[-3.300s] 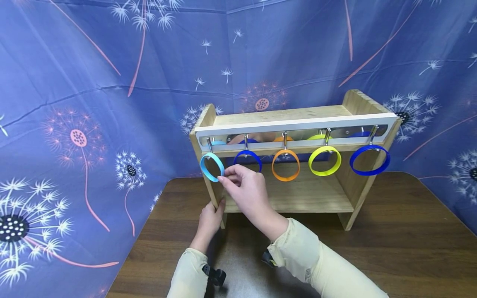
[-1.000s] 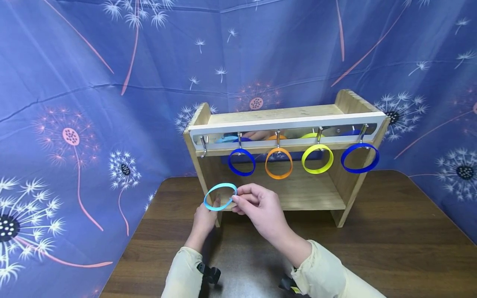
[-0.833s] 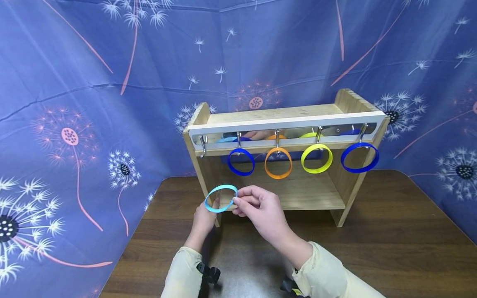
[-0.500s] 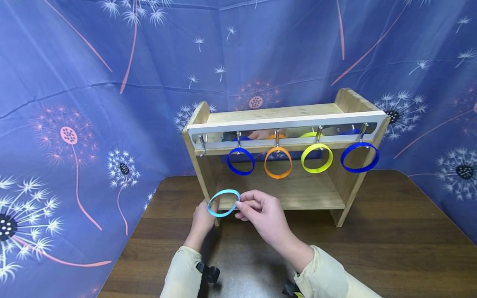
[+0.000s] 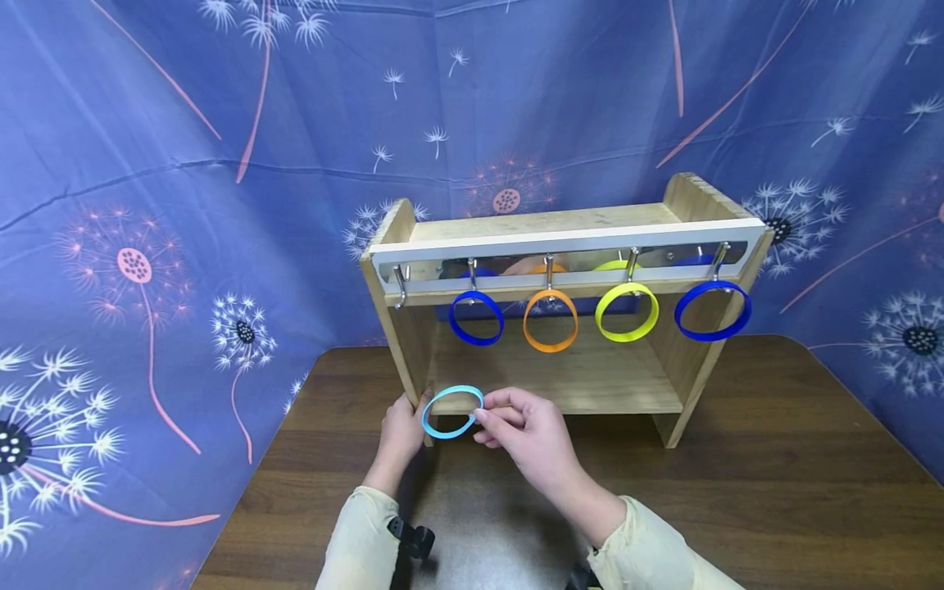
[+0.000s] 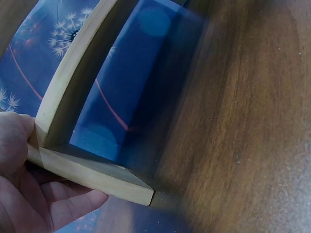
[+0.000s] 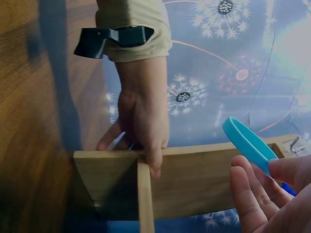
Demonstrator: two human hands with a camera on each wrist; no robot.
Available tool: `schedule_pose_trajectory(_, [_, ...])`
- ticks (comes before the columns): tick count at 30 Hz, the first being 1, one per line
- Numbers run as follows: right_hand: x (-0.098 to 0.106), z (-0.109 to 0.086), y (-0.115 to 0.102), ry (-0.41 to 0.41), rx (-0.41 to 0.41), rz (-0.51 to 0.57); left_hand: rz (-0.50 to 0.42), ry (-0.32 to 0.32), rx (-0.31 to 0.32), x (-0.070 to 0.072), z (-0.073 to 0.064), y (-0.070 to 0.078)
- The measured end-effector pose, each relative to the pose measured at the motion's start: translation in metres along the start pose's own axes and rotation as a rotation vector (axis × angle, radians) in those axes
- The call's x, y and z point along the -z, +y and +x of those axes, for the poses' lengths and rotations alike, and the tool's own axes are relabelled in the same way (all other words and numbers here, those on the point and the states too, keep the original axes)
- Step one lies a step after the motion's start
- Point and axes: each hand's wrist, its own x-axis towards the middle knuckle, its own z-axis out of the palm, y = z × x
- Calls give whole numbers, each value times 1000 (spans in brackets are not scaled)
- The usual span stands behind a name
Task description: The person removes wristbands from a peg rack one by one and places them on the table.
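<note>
My right hand [image 5: 534,438] pinches a light blue ring [image 5: 442,435] between thumb and fingers, in front of the shelf's lower left corner. The right wrist view shows the same ring [image 7: 243,141] tilted, apart from the wood. My left hand [image 5: 401,430] grips the lower left side panel of the wooden shelf [image 5: 560,389], its fingers [image 6: 73,208] along the panel's outer face. A row of metal hooks runs along the shelf's front rail; the leftmost hook [image 5: 401,287] is bare. From the others hang a dark blue ring [image 5: 478,342], an orange ring [image 5: 549,350], a yellow ring [image 5: 627,337] and another blue ring [image 5: 711,337].
The shelf stands on a dark brown wooden table [image 5: 310,492]. Behind it hangs a blue cloth [image 5: 310,246] printed with dandelions. A shiny strip [image 5: 583,260] behind the hooks reflects the rings. A black wrist camera [image 5: 413,538] sits on the left sleeve.
The light blue ring hung on the leftmost hook at first; my right hand has taken it off, then drawn it downward and slightly right. My left hand keeps its grip on the shelf.
</note>
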Motion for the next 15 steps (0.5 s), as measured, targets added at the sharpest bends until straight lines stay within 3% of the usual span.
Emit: schedule_pose_trajectory(15, [2, -7, 19, 10, -81, -18, -12, 12, -1, 0, 0, 0])
